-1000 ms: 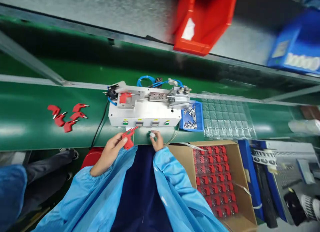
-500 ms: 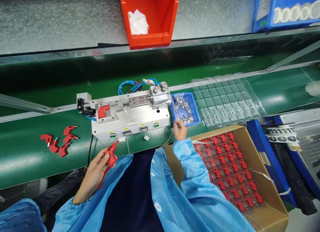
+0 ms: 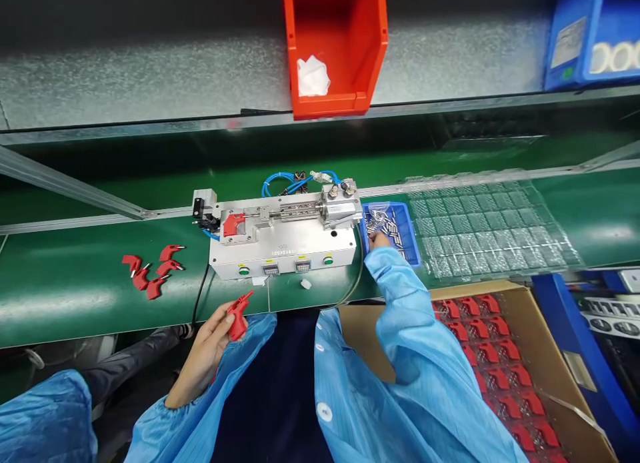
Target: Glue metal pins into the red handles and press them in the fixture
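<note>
Currently, left hand (image 3: pixel 210 338) grips a red part (image 3: pixel 239 322) before the machine (image 3: pixel 295 242), while right hand (image 3: pixel 380 240), closure indeterminable, sits in the tray (image 3: pixel 412 240) beside it, where hasty picking could spill pins (image 3: pixel 393 230).

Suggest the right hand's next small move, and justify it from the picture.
Probably pinch one metal pin from the blue tray: the right hand dips into it where pins lie, and the left hand holds a red part. Whether a pin is already gripped is hidden.
</note>
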Demonstrator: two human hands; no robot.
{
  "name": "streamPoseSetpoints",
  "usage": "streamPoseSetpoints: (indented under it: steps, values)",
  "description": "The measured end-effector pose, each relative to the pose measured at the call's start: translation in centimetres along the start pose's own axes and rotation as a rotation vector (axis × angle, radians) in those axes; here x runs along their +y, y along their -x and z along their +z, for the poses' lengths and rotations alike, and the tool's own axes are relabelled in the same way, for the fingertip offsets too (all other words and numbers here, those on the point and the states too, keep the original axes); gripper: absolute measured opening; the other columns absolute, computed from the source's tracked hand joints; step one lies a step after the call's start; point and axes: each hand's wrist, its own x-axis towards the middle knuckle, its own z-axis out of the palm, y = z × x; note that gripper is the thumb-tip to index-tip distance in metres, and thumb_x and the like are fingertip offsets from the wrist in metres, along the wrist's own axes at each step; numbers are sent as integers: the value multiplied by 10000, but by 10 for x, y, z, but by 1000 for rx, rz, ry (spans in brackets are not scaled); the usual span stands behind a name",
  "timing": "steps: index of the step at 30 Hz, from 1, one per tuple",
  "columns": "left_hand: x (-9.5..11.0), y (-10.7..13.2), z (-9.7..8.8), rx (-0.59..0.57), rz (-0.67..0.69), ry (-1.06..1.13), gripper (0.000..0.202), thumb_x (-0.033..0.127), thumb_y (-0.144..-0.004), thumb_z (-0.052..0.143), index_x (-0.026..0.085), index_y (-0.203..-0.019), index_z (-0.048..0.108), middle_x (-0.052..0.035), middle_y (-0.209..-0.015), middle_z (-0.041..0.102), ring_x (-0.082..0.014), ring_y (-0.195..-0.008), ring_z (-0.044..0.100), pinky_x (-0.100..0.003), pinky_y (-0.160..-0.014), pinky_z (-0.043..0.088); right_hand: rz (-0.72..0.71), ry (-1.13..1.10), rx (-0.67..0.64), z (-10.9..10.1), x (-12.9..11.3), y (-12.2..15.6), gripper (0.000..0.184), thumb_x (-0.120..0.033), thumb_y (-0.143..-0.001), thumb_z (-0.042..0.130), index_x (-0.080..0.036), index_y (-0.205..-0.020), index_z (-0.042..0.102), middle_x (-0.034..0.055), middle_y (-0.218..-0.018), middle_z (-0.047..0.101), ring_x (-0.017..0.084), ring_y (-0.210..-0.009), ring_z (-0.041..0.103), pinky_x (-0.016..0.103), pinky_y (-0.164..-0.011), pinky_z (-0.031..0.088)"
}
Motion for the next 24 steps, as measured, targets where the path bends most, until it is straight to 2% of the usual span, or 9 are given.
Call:
streamPoseSetpoints:
  steps: [4,7,10,14,18,21,24]
  values:
    - [1,-3,-6,-1,-12,64,550,442,-656,944,169,-1086,736,-26,-777,724,-139,-656,617,-251,-624,540,13,-88,45,-14,-10,16,140,-308,-769,692,-236,-792,574,-12,-667,604,192,-698,627,387,-797,585]
    - [4,-10,-12,-13,26,97,492,416,-683,925,161,-1057,731,-24,-739,708,-122,-588,567,-235,-536,463,-70,-291,92,-29,-26,45,259,-421,-787,721,-219,-924,634,36,-822,693,211,-805,687,405,-827,601]
    - [8,-20,-15,-25,58,99,469,410,-710,902,154,-1057,718,-36,-758,715,-120,-578,553,-230,-503,397,-227,-553,72,-43,-54,79,356,-511,-779,789,-221,-958,686,66,-924,734,230,-875,722,427,-867,611]
    - [18,-31,-8,-95,116,65,464,443,-765,850,148,-1092,704,-21,-755,681,-114,-588,531,-235,-515,354,-385,-683,-25,-46,-107,110,334,-520,-801,824,-241,-951,720,69,-1039,733,216,-902,732,420,-903,622]
    - [26,-39,-1,-141,204,2,495,457,-769,833,160,-1132,677,17,-722,614,-99,-578,482,-238,-528,318,-459,-645,-220,-22,-154,120,341,-518,-822,816,-247,-1015,742,58,-975,723,215,-889,718,403,-851,632]
    - [27,-44,-3,-111,235,-42,501,446,-752,832,169,-1134,660,59,-664,534,-86,-549,434,-239,-534,298,-513,-568,-390,10,-183,117,358,-530,-843,777,-246,-1059,747,55,-947,734,223,-888,712,413,-836,632]
    - [24,-45,-9,-81,218,-59,490,452,-756,810,169,-1125,654,79,-623,482,-90,-543,429,-242,-544,296,-590,-500,-453,48,-214,108,319,-537,-863,722,-238,-969,743,60,-970,757,240,-922,713,438,-881,619]
